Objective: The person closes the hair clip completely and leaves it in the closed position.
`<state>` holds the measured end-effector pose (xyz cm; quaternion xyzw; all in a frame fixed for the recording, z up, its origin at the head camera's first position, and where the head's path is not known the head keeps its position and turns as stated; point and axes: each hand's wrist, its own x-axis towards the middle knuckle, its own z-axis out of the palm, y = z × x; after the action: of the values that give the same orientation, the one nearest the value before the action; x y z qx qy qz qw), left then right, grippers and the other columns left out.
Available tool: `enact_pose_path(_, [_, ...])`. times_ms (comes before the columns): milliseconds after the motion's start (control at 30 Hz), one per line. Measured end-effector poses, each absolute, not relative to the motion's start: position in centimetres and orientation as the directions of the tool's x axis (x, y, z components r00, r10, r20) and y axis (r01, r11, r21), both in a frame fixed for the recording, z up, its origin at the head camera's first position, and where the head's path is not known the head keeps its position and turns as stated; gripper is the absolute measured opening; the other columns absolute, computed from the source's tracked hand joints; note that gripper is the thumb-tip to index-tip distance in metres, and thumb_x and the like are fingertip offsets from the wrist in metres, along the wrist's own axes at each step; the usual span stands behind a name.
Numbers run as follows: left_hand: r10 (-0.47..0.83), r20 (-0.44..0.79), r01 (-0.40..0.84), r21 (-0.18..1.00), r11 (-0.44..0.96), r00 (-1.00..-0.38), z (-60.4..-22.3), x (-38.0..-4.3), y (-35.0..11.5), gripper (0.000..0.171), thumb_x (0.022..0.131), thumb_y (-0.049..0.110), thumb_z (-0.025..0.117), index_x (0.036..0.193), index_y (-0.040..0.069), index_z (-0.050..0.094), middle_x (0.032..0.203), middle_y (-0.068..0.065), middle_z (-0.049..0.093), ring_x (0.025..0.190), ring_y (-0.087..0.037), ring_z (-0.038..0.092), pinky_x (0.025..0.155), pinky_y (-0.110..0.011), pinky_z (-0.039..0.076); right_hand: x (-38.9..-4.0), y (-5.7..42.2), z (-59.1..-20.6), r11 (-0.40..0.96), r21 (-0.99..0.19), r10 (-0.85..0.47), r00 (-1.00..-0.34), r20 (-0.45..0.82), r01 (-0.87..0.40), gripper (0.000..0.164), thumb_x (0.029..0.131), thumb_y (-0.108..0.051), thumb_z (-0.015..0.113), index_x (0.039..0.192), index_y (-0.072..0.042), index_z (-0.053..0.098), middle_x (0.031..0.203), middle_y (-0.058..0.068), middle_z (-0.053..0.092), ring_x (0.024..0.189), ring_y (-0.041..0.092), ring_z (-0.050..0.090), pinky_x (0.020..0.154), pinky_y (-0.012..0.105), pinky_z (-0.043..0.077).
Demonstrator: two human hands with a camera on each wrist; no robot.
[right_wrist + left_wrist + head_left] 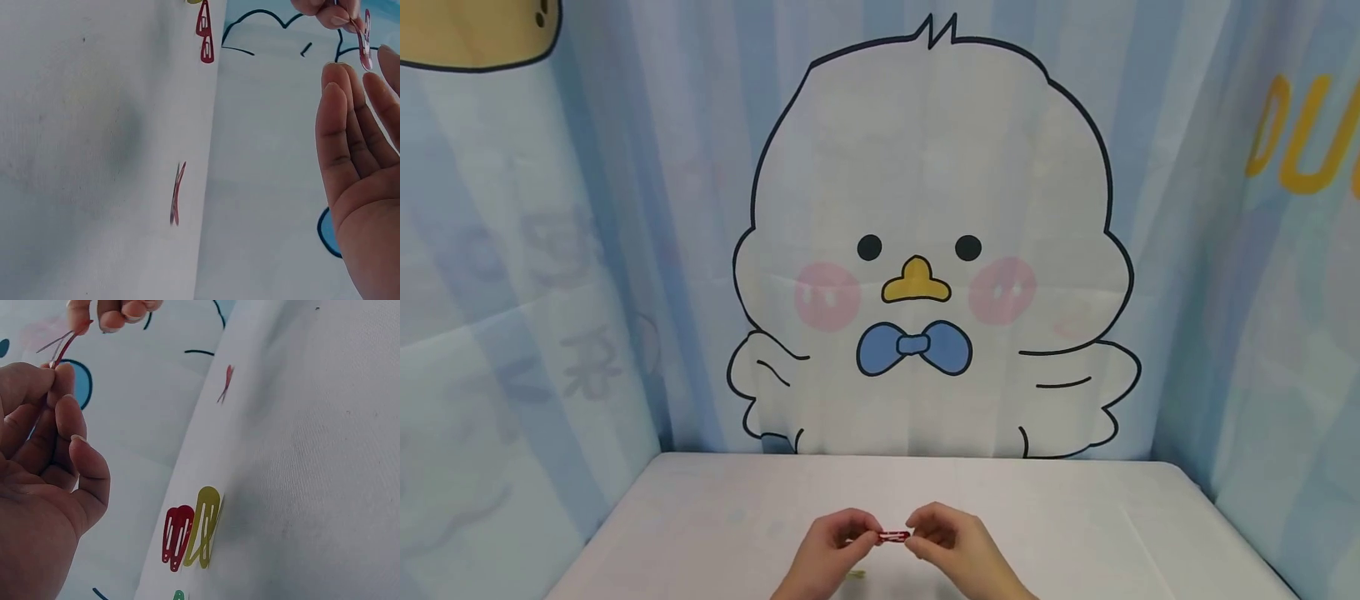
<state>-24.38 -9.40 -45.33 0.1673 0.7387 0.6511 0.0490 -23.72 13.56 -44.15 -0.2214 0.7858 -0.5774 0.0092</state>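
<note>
A red snap hair clip (893, 537) is pinched at one end between the thumb and fingertips of my left hand (831, 550), above the table. Its thin prong stands apart from the red body in the left wrist view. My right hand (958, 546) is at the clip's other end. In the right wrist view, the right hand (365, 156) has its fingers extended and thumb apart, around the clip tip (366, 62) without gripping it. Another red hair clip (227, 384) with splayed parts lies on the table.
Beside two red clips (177, 537) on the white table (715, 517) lies a yellow-green clip (204, 528). Part of a green clip (179, 595) shows at the left wrist view's bottom edge. A curtain with a cartoon bird (925, 167) hangs behind the table.
</note>
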Motion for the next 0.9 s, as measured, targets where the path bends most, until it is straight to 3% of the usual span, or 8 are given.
enact_pose_path(300, [0.358,0.113,0.156,0.983,0.095,-0.927,-45.6,-24.3,-9.0,0.014,0.097,0.014,0.068,0.102,0.002,0.071,0.095,-0.004,0.070,0.086,-0.018,0.058,0.069,-0.030,0.046,-23.4,13.1,-44.1,0.209,-0.922,-0.355,-0.904,0.240,-0.327,0.016,0.094,-0.013,0.073,0.100,0.001,0.068,0.086,0.002,0.068,0.070,0.012,0.063,0.065,0.027,0.053])
enact_pose_path(533, [0.379,0.103,0.139,0.988,0.068,-0.920,-46.3,-24.2,-8.8,0.014,0.098,0.008,0.065,0.103,-0.004,0.069,0.094,-0.005,0.069,0.085,-0.018,0.059,0.074,-0.033,0.047,-23.1,12.7,-44.3,0.186,-0.933,-0.360,-0.905,0.226,-0.307,0.015,0.094,-0.014,0.073,0.097,0.000,0.069,0.083,0.002,0.067,0.068,0.012,0.061,0.064,0.026,0.051])
enact_pose_path(900, [0.352,0.119,0.147,0.988,0.054,-0.928,-46.7,-23.8,-8.6,0.017,0.097,0.009,0.066,0.103,-0.007,0.068,0.091,-0.006,0.069,0.082,-0.019,0.059,0.071,-0.030,0.048,-22.6,12.7,-44.8,0.182,-0.929,-0.343,-0.906,0.247,-0.322,0.010,0.092,-0.011,0.074,0.093,-0.002,0.069,0.079,-0.002,0.065,0.064,0.007,0.058,0.061,0.024,0.049])
